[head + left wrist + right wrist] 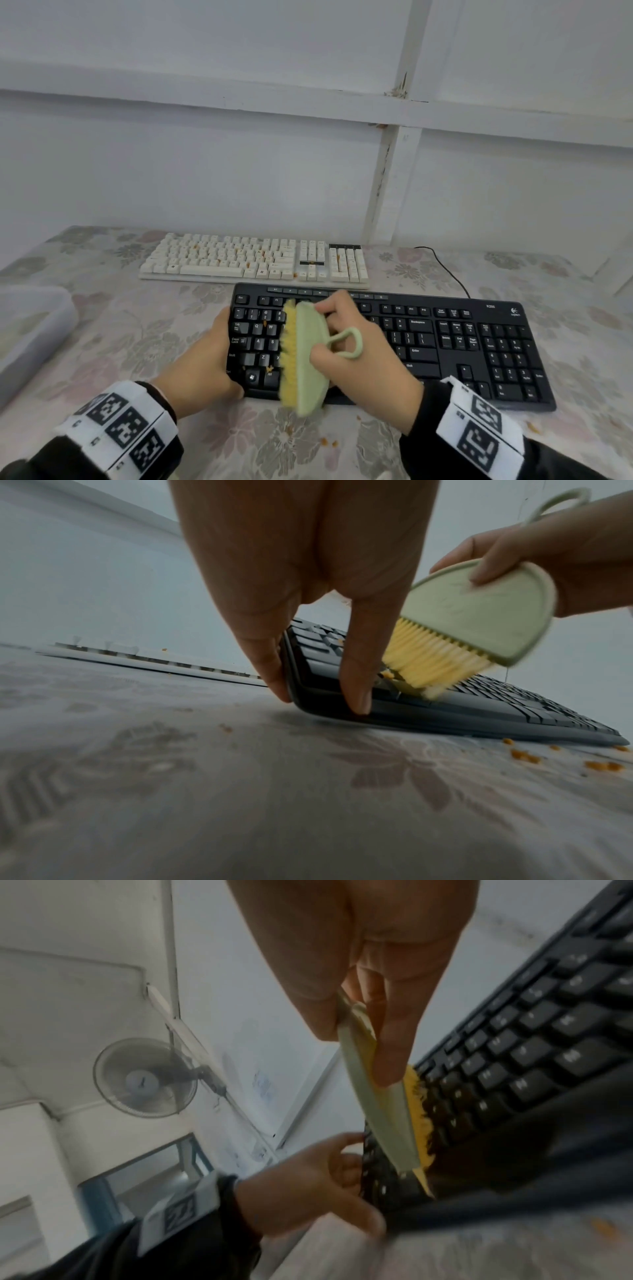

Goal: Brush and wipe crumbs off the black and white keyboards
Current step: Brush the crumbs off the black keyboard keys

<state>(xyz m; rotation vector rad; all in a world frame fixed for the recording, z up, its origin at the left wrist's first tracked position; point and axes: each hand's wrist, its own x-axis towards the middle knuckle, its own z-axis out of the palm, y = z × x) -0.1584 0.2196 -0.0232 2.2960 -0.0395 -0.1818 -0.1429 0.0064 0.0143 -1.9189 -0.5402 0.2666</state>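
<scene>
The left hand (205, 356) gripped the left end of the black keyboard (445, 342) on the tabletop (137, 342); the right hand (359, 353) clasped the brush (308, 356), bristles on its keys. The white keyboard (253, 258) lay just behind, crumb-strewn.

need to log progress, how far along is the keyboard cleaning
Early. Done: some crumbs already lie on the tablecloth. In hand: the right hand brushes the black keyboard with the brush, the left hand gripping its end. Left: a crumb by Alt, the crumb-strewn white keyboard, wiping.
</scene>
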